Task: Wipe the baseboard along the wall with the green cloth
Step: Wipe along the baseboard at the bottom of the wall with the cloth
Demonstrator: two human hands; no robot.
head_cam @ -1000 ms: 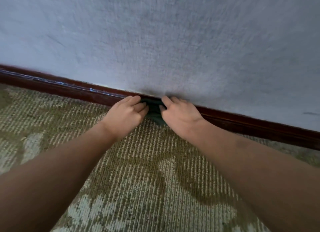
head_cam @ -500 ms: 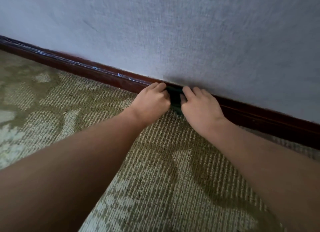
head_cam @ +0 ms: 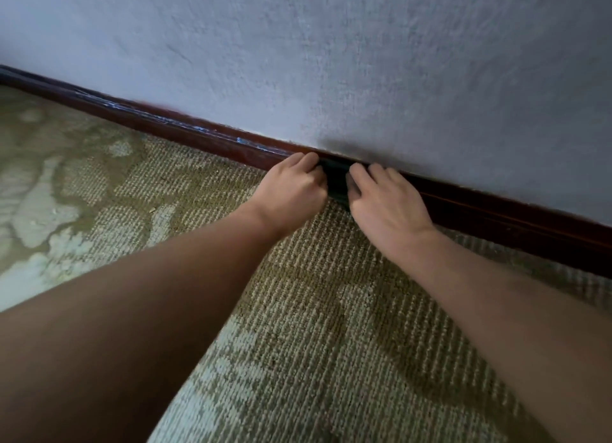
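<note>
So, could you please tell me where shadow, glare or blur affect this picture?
Head view: a shadow darkens the wall above the green cloth, which reads nearly black; bluish glare streaks the baseboard at left; the carpet at left is blurred.

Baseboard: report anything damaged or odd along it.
The baseboard carries pale bluish streaks on its top edge, left of the left hand. They break the dark red-brown finish; scuffs or glare, cannot tell. Nothing else stands out.
</note>
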